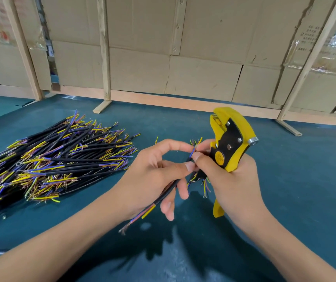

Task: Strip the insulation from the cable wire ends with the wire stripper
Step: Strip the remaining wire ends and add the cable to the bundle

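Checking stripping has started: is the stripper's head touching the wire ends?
Apart. Head view: wire stripper head stands above the wire ends, pinched by fingertips.

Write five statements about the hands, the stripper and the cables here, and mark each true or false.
1. The right hand holds the yellow wire stripper. True.
2. The stripper's head points down at the table. False: it points up.
3. The left hand holds a black cable. True.
4. The cable pile lies right of the hands. False: it lies on the left.
5. The table is covered in red. False: it is teal.
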Demonstrator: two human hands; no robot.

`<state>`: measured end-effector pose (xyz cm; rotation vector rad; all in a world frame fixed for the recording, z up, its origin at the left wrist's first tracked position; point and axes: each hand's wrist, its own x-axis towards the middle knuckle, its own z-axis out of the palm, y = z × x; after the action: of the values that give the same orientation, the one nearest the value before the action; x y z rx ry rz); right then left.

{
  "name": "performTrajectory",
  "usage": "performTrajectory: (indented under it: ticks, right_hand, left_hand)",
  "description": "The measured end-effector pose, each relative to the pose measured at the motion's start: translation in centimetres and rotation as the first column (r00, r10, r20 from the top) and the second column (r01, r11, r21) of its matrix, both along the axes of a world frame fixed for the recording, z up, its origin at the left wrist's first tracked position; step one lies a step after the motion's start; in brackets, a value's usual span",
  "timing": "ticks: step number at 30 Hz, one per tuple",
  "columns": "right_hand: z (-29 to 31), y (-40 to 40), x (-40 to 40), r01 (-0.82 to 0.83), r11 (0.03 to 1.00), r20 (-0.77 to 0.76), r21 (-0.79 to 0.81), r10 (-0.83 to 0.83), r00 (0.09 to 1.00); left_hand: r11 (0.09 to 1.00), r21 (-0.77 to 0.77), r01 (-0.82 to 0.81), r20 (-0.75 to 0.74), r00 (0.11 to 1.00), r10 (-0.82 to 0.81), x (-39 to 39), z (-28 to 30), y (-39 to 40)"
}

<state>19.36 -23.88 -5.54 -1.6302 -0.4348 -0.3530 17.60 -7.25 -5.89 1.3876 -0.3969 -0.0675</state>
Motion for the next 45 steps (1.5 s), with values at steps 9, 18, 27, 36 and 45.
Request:
performTrajectory:
  ticks: [9,18,27,36,45]
  right_hand:
    - [0.0,0.3,0.1,-0.169,0.982,-0.155,0.083,0.180,0.971]
    - [0.4,0.7,-0.5,-0.348,0.920,-0.399,0.183,0.393,0.829]
    - [0.7,0.8,-0.8,-0.406,0.885,-0.439,0.227,0.466,0.768]
    - [0.5,1.1,-0.8,-0.428,0.870,-0.405,0.247,0.493,0.770]
    - [0.6,0.5,0.0,-0.312,0.910,-0.339,0.272,0.394,0.854]
  left_hand:
    - [0.952,-0.198,-0.233,-0.093,0.971,0.218,0.8,0.1,0.0]
    - [0.859,-0.353,-0.371,-0.205,0.926,0.316,1.0,0.7,0.9]
    - [0.825,-0.393,-0.406,-0.192,0.914,0.359,0.9,1.0,0.9]
    - [0.854,-0.408,-0.323,-0.180,0.945,0.272,0.9,0.8,0.9]
    - [0.950,-0.297,-0.099,-0.045,0.995,0.090,1.3,0.4,0.9]
